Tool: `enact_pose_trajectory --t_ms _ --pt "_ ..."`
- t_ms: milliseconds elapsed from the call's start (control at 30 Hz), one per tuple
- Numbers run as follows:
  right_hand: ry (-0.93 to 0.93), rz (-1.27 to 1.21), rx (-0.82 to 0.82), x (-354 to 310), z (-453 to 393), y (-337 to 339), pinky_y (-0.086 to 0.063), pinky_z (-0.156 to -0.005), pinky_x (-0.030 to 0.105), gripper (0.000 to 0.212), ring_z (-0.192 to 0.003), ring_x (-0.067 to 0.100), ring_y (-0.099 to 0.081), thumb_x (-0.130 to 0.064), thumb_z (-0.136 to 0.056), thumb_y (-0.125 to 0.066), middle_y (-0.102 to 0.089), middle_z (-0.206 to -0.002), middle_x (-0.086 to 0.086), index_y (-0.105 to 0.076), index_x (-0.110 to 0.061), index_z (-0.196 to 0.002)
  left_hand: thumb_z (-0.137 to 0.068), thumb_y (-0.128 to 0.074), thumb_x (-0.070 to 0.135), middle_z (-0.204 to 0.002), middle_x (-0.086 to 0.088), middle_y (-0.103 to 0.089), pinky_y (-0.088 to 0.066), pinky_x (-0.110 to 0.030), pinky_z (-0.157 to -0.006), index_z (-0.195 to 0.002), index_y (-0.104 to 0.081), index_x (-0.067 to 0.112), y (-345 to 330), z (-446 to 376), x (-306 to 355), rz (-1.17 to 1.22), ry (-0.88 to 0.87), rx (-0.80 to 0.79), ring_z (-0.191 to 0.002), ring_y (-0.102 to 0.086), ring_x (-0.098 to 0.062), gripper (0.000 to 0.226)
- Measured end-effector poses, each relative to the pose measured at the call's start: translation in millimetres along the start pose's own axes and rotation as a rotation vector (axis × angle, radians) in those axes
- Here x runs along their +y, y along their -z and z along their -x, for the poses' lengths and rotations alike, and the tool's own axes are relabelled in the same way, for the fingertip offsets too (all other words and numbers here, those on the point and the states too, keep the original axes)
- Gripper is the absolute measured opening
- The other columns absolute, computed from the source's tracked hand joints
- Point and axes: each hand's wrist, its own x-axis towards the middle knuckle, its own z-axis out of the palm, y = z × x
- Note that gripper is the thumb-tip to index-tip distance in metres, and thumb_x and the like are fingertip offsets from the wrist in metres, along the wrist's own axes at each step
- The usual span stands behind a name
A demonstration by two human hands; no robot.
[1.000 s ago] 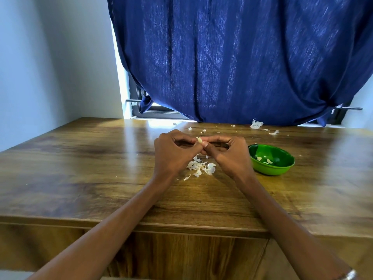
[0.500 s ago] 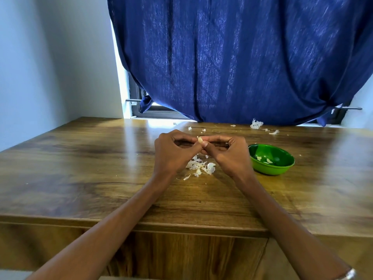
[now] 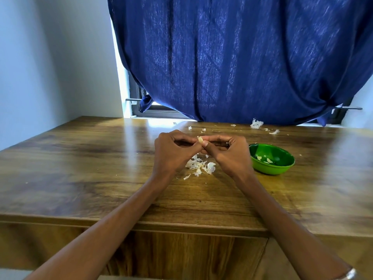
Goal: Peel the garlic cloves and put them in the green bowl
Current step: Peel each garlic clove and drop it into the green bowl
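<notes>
- Two hands meet above the middle of the wooden table (image 3: pixel 80 178), fingertips together around one garlic clove (image 3: pixel 200 140).
- Left hand (image 3: pixel 173 152): fingers curled inward, thumb and forefinger pinching the clove from its left side.
- Right hand (image 3: pixel 228 154): fingers likewise curled, thumb and forefinger pinching the same clove from its right side; a ring shows on one finger.
- Clove: pale, held clear of the table surface, only its top showing between the fingertips; whether any skin remains on it cannot be told.
- Green bowl (image 3: pixel 282 168): stands on the table just right of the right hand, upright, with a few pale peeled cloves (image 3: pixel 266 159) lying at its bottom.
- Pile of white garlic skins (image 3: pixel 199 165): lies on the table directly below and between the two hands, near side.
- Further scraps of skin (image 3: pixel 256 124): scattered along the far edge of the table, to the right of centre.
- Dark blue curtain (image 3: pixel 232 57): hangs behind the table's far edge.
- Metal bracelet (image 3: pixel 350 274): visible on the right forearm at the lower right corner.
</notes>
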Motion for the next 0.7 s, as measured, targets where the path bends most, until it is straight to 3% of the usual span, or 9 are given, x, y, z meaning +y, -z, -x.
enact_pose_trajectory --t_ms 233,400,567,700 --pt "0.008 0.031 -0.005 0.3 0.2 -0.1 -0.058 -0.065 0.018 0.016 -0.076 0.012 -0.076 -0.005 -0.087 -0.074 -0.078 -0.089 0.000 -0.077 -0.010 -0.102 -0.073 -0.087 0.012 -0.072 0.009 -0.075 -0.054 -0.015 -0.063 -0.075 -0.079 0.022 0.2 -0.6 0.5 -0.049 0.008 -0.006 -0.065 -0.071 -0.002 0.012" --pt "0.010 -0.001 0.001 0.2 0.6 0.5 -0.058 -0.065 0.018 0.016 -0.077 0.015 -0.076 -0.003 -0.088 -0.073 -0.078 -0.088 0.003 -0.077 -0.006 -0.104 -0.074 -0.086 0.014 -0.074 0.006 -0.076 -0.060 -0.025 -0.068 -0.076 -0.080 0.021 0.9 -1.0 -1.0 -0.049 0.009 0.000 -0.069 -0.073 -0.007 0.010" --pt "0.008 0.013 -0.008 0.1 -0.1 0.7 -0.059 -0.066 0.019 0.016 -0.077 0.013 -0.076 -0.005 -0.088 -0.073 -0.078 -0.089 0.000 -0.077 -0.009 -0.102 -0.074 -0.087 0.012 -0.072 0.008 -0.075 -0.058 -0.021 -0.066 -0.073 -0.077 0.028 0.7 -0.9 -0.9 -0.048 -0.013 -0.003 -0.068 -0.072 -0.006 0.019" --pt "0.004 -0.014 0.000 -0.1 0.7 0.8 -0.058 -0.066 0.018 0.016 -0.077 0.013 -0.076 -0.003 -0.088 -0.073 -0.078 -0.088 0.000 -0.076 -0.008 -0.103 -0.075 -0.086 0.010 -0.072 0.008 -0.075 -0.053 -0.015 -0.064 -0.077 -0.080 0.019 1.0 -1.0 -1.5 -0.033 -0.020 -0.006 -0.067 -0.071 -0.004 0.010"
